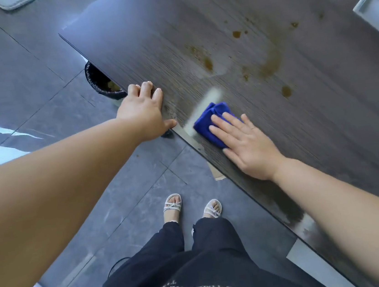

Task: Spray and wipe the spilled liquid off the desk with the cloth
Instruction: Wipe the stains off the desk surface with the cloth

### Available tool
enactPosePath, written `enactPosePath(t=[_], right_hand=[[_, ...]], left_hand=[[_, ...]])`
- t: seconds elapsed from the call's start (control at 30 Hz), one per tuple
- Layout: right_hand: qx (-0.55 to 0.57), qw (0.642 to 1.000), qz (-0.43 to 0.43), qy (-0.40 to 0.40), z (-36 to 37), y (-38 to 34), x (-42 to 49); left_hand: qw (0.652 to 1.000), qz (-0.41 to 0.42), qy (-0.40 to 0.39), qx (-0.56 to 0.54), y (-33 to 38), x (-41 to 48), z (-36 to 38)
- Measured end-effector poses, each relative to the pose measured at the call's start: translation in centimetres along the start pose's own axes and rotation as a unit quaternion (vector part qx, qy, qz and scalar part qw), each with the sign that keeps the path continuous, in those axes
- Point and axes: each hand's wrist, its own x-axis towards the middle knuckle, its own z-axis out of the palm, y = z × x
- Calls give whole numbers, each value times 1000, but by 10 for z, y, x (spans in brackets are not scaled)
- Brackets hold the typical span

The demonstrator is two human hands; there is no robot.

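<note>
A folded blue cloth [213, 122] lies on the dark wood-grain desk [323, 112] close to its front edge. My right hand [243, 141] presses flat on the cloth with straight fingers. Brown spilled liquid [267, 67] is smeared and spotted over the desk beyond the cloth, with a separate drop [286, 91] to the right. A pale wet streak [205, 108] runs along the cloth's left side. My left hand [144, 115] rests on the desk edge, fingers straight on the top. No spray bottle is in view.
A bin with a black liner [102, 82] stands on the grey tiled floor under the desk's edge. A grey recessed cable box [375, 13] sits in the desk at far right. My feet in sandals [191, 206] stand by the desk.
</note>
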Motion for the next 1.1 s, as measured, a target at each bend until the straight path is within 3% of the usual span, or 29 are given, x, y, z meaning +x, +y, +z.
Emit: enactPosePath(t=[0.13, 0.2, 0.27, 0.33, 0.4, 0.47, 0.53, 0.6, 0.67, 0.73, 0.8, 0.9, 0.97, 1.1], right_hand=[[49, 978, 203, 31, -9, -13, 68], [43, 963, 265, 39, -7, -34, 100], [41, 972, 227, 34, -2, -51, 103], [37, 993, 106, 22, 0, -53, 76], [13, 1000, -5, -2, 1, -31, 41], [-6, 998, -56, -16, -1, 2, 15], [-9, 999, -32, -15, -9, 25, 14], [12, 995, 95, -14, -15, 23, 41], [26, 969, 245, 16, -15, 6, 80], [28, 942, 331, 41, -13, -19, 110], [30, 948, 313, 43, -5, -37, 111], [49, 989, 136, 15, -4, -40, 66], [39, 997, 69, -4, -4, -23, 35], [44, 989, 139, -8, -14, 5, 43]], left_hand=[[1000, 2, -8, 21, -1, 2, 0], [999, 0, -12, 33, -2, 3, 0], [999, 0, -14, 46, 0, 4, -1], [999, 7, -11, 53, 1, 5, 0], [999, 12, -8, 51, 0, 6, 1], [999, 19, -5, 49, -2, 8, 3], [998, 26, -2, 52, -3, 8, 6], [998, 28, 5, 54, -4, 9, 8], [998, 27, 8, 50, -4, 9, 9], [998, 24, 8, 50, -4, 9, 9], [998, 19, 8, 51, -4, 9, 9], [999, 16, 0, 51, -2, 9, 8], [998, 16, -4, 54, -2, 8, 6], [998, 17, -13, 66, -1, 8, 4]])
